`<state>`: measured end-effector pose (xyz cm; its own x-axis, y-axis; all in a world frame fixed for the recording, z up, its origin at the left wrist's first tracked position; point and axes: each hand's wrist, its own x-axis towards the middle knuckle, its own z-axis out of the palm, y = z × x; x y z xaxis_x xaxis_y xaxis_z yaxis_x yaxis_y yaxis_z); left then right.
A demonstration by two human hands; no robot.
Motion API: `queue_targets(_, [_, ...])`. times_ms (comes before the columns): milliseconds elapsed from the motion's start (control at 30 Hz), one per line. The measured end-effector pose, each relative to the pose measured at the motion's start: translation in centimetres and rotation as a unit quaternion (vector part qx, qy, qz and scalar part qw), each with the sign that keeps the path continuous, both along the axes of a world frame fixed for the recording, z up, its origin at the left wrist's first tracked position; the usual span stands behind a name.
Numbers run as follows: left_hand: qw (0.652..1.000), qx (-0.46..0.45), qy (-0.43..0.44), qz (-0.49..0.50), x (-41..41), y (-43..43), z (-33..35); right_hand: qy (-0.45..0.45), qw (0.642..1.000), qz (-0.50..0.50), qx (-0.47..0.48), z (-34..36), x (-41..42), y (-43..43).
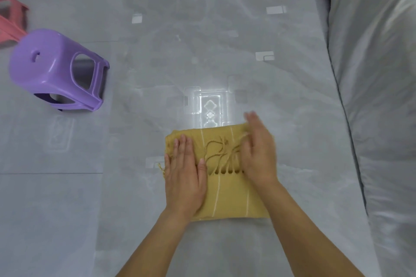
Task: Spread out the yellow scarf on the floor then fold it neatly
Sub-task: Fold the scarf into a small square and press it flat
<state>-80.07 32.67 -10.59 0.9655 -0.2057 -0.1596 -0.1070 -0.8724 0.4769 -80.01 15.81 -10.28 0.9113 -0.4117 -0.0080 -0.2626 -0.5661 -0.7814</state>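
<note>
The yellow scarf lies folded into a small rectangle on the grey floor, with thin white stripes and a tangle of fringe strands across its middle. My left hand lies flat on its left part, fingers straight and pressing down. My right hand rests on the right part with fingers extended over the far right corner; it is blurred with motion. Both hands hide parts of the scarf's edges.
A purple plastic stool lies on its side at the left, a pink stool behind it at the frame edge. White bedding runs along the right side. Glossy grey floor tiles stretch beyond the scarf.
</note>
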Motion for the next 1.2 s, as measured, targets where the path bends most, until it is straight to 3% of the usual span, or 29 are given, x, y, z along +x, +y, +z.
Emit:
queue_targets(100, [0.998, 0.054, 0.019, -0.025, 0.3, 0.2, -0.6, 0.089, 0.964, -0.226, 0.109, -0.1, -1.8, -4.0])
queue_targets(167, [0.996, 0.076, 0.029, -0.032, 0.4, 0.1, -0.9, 0.182, 0.933, -0.28, 0.132, -1.2, -2.4, -5.7])
queue_targets(233, [0.996, 0.081, 0.038, -0.025, 0.6, -0.2, -0.9, 0.239, 0.922, -0.267, 0.146, -2.1, -2.1, -6.0])
queue_targets(333, [0.996, 0.075, 0.022, -0.035, 0.5, -0.8, -0.3, 0.232, 0.929, -0.244, 0.156, -2.3, -1.5, -5.2])
queue_targets(700, [0.958, 0.121, -0.066, -0.253, -0.1, -6.6, -0.7, 0.222, 0.948, -0.184, 0.137, -1.7, -1.1, -3.7])
queue_targets(967, [0.956, 0.181, -0.045, -0.227, 1.2, -6.6, -2.5, 0.12, 0.925, -0.206, 0.296, -2.0, 0.3, -4.0])
queue_targets(1100, [0.958, 0.174, -0.051, -0.221, 1.1, -6.7, -2.5, 0.074, 0.943, -0.202, 0.255, -1.8, 0.5, -2.9])
queue_targets(1200, [0.96, 0.172, -0.056, -0.214, 1.2, -6.4, -2.3, 0.048, 0.984, -0.053, 0.163, -1.1, 0.2, -1.1])
